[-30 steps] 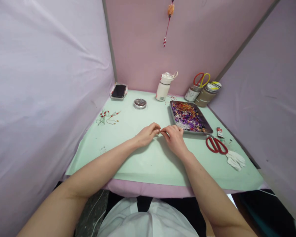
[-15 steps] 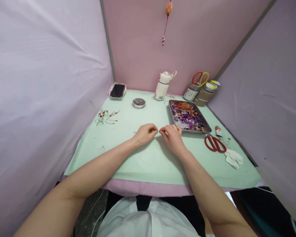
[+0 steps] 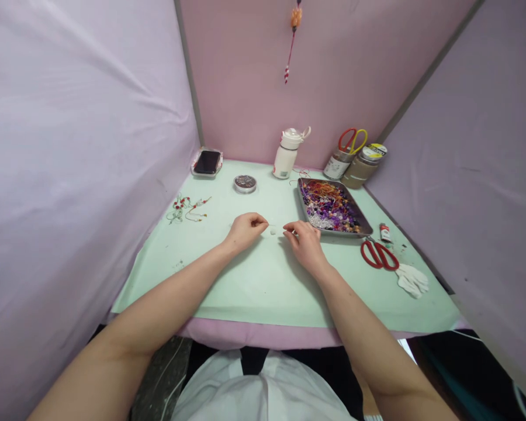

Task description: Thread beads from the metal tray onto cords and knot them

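Mid-frame, the left hand [image 3: 246, 230] pinches a thin thread [image 3: 272, 225] near a pale piece [image 3: 272, 232] — whether the right hand [image 3: 304, 241] grips anything, I can't tell.

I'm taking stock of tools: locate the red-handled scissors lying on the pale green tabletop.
In the head view, the scissors lie right of the right hand, between the dark rectangular tray and the crumpled white fabric glove.
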Tool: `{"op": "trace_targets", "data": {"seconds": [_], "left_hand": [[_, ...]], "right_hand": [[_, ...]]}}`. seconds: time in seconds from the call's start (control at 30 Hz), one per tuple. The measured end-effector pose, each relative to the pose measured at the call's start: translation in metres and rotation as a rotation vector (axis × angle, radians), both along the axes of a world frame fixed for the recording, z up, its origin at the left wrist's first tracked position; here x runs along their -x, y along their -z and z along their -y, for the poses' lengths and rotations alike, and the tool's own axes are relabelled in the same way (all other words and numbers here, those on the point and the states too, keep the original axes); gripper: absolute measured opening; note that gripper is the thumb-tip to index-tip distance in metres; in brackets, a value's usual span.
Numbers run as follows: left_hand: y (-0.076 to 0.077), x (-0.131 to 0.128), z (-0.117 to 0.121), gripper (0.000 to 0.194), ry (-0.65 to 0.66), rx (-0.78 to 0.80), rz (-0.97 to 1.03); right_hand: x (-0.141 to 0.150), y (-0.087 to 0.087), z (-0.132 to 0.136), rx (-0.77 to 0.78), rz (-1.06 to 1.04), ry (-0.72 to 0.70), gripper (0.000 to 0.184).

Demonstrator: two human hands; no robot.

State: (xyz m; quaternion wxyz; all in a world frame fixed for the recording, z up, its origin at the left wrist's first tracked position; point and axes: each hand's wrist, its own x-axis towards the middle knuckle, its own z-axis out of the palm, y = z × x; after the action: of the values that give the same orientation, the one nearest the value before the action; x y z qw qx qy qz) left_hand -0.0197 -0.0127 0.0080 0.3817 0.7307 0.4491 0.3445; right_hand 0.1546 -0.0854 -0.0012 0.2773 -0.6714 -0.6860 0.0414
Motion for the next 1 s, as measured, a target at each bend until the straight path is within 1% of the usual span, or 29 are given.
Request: {"op": "trace_targets", "data": {"seconds": [0.1,0.23,0.33,0.4,0.53,0.6,0.7,0.87,1.0], "left_hand": [[0.0,0.004,-0.003,0.014,-0.034,-0.012,-0.025],[0.002,0.006,-0.006,0.014,-0.049,-0.027,-0.044],[0.003,0.006,-0.007,0.015,-0.05,-0.038,-0.047],[0.004,0.006,-0.007,0.016,-0.049,-0.048,-0.048],[0.006,0.007,-0.007,0.015,-0.047,-0.071,-0.048],[0.006,0.006,-0.007,0.014,-0.053,-0.087,-0.048],[0.006,0.006,-0.006,0.014,-0.056,-0.125,-0.046],[-0.001,0.005,0.002,0.012,-0.033,-0.259,-0.043],[-0.005,0.005,0.008,0.012,-0.009,-0.347,-0.046]], "right_hand": [[0.0,-0.003,-0.001,0.056,0.029,-0.037,0.017],[0.0,-0.012,-0.007,0.153,0.087,-0.082,0.021],[0.003,-0.015,-0.016,0.176,0.109,-0.088,0.024],[0.006,-0.013,-0.022,0.169,0.102,-0.095,0.025],[0.01,-0.001,-0.031,0.118,0.045,-0.126,0.018],[0.009,0.006,-0.032,0.075,-0.001,-0.149,0.014],[0.006,0.012,-0.033,-0.007,-0.086,-0.179,0.012],[0.002,0.012,-0.032,-0.142,-0.219,-0.205,0.016],[0.003,0.01,-0.03,-0.201,-0.268,-0.213,0.016]]}}
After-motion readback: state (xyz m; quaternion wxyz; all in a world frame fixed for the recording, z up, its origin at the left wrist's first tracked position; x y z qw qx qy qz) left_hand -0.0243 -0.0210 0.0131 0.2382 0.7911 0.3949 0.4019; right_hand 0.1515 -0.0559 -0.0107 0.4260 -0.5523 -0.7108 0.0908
